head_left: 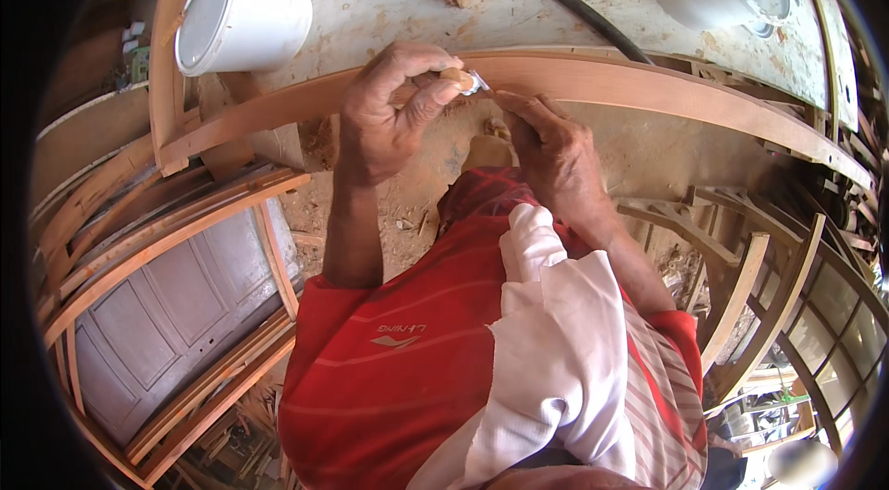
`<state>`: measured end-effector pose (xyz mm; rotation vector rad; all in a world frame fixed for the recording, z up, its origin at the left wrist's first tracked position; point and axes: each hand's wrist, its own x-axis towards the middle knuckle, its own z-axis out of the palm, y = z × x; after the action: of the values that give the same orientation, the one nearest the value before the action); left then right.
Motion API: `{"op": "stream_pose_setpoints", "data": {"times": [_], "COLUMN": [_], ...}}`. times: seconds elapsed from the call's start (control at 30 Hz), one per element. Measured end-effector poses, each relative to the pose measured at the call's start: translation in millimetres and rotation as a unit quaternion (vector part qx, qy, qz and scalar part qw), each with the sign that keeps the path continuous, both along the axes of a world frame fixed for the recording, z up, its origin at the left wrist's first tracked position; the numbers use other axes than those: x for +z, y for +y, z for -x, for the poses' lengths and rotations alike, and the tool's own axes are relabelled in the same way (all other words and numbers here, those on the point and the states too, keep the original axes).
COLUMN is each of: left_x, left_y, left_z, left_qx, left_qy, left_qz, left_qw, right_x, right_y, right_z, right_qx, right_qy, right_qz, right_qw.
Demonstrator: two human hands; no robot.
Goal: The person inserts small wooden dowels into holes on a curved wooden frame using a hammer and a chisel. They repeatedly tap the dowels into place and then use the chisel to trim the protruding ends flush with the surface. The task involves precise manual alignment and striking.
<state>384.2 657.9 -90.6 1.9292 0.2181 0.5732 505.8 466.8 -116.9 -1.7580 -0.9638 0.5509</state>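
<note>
Left hand (387,115) pinches a small wooden-handled scraper (465,80); light, stiff, held by its handle; right hand (548,149) steadies the curved wooden rail (648,87), fingers curled.

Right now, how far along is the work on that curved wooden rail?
Done: cannot tell; no finished stretch stands out. In hand: left hand holds a small wooden-handled blade against the curved rail, right hand steadying beside it. Left: apparently the rail's length to the right.

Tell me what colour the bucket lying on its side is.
White: the bucket shows best in the head view, upper left.
</note>
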Motion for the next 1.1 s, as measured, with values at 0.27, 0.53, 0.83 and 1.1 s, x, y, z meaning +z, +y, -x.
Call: {"op": "stream_pose_setpoints", "data": {"times": [0.27,0.53,0.83,1.1], "left_x": [14.2,2.1,-7.2,-7.6], "left_y": [11.4,43.6,58.7,49.1], "left_z": [-3.0,-19.0,-29.4,-30.6], "left_qx": [-0.033,-0.18,-0.253,-0.227], "left_qy": [0.074,0.018,-0.028,-0.025], "left_qz": [-0.042,0.003,0.011,-0.039], "left_qw": [0.996,0.984,0.967,0.973], "right_x": [-0.7,0.9,-21.9,-12.9], "right_y": [1.0,9.6,39.6,48.2], "right_z": [19.8,64.9,108.7,126.1], "right_qx": [-0.036,-0.206,-0.346,-0.354], "right_qy": [0.147,0.422,0.286,0.362], "right_qz": [-0.016,-0.169,-0.149,-0.194], "right_qw": [0.988,0.867,0.881,0.84]}}
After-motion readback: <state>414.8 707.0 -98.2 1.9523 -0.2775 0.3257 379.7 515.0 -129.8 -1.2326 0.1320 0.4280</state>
